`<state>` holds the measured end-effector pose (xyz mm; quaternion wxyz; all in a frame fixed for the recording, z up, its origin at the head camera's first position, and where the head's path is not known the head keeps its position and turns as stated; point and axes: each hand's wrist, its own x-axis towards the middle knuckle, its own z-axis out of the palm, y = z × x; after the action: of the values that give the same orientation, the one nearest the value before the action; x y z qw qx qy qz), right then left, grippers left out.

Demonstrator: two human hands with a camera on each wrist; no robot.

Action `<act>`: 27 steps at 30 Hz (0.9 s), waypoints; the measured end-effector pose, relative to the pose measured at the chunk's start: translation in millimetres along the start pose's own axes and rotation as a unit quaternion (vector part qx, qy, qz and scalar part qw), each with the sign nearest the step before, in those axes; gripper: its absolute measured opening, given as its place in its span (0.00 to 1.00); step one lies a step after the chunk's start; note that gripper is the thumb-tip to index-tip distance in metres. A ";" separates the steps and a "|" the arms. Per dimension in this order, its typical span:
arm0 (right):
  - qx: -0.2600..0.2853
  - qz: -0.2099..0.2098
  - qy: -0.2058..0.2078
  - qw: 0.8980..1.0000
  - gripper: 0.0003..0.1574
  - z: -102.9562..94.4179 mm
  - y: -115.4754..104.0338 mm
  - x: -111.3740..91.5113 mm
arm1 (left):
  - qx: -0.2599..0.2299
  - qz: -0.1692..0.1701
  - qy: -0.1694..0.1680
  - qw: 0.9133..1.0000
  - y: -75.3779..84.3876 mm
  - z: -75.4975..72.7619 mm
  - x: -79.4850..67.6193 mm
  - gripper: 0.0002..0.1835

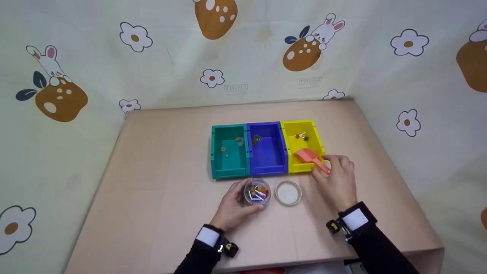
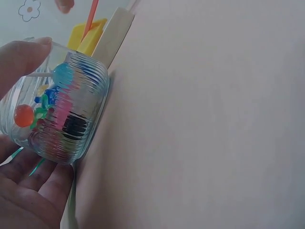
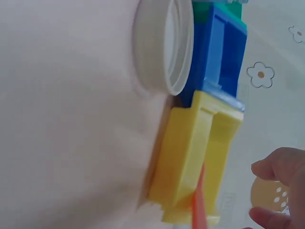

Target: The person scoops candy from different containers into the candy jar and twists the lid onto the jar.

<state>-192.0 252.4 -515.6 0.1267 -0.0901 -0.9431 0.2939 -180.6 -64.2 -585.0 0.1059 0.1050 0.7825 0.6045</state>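
My left hand (image 1: 234,209) grips a small clear jar (image 1: 257,192) on the table, thumb on one side and fingers round the other. Through the ribbed wall (image 2: 88,90) in the left wrist view, mixed colourful small pieces show, among them an orange ball (image 2: 24,116). An orange scoop (image 1: 307,155) leans over the front edge of the yellow bin (image 1: 321,141), its handle sticking out. Beside that handle is my right hand (image 1: 338,182); in the right wrist view its thumb and forefinger (image 3: 276,164) stand apart with nothing between them.
Joined to the yellow bin are a purple-blue bin (image 1: 268,156) and a green bin (image 1: 230,161), each with a few small pieces inside. A round white lid (image 1: 288,193) lies right of the jar. Patterned cloth walls (image 1: 171,68) surround the table.
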 end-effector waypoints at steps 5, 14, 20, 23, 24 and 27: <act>0.025 -0.034 -0.025 0.999 0.35 3.1 -11.9 -7.3 | 0.002 -0.001 0.001 1.000 -0.4 0.4 0.6 0.53; 0.022 -0.083 -0.116 0.990 0.43 27.9 -15.4 -22.8 | 0.009 -0.002 0.002 1.000 0.0 0.8 0.2 0.53; -0.009 -0.070 -0.181 0.981 0.58 48.1 -10.5 -30.1 | 0.009 0.000 0.007 1.000 -1.4 1.2 0.3 0.52; -0.022 -0.073 -0.183 0.980 0.63 56.7 -8.0 -31.2 | 0.006 0.003 0.009 1.000 -2.0 1.4 0.0 0.52; -0.026 -0.075 -0.183 0.980 0.65 58.8 -7.2 -31.4 | 0.005 0.002 0.010 1.000 -2.0 1.5 0.0 0.52; -0.027 -0.079 -0.179 0.980 0.65 63.2 -5.7 -31.3 | 0.008 0.002 0.011 1.000 -1.6 1.1 -0.4 0.51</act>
<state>-181.2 206.6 -568.4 -0.0239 0.0355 -0.9624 0.2683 -180.0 -63.6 -586.8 0.0954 0.1013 0.7882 0.5995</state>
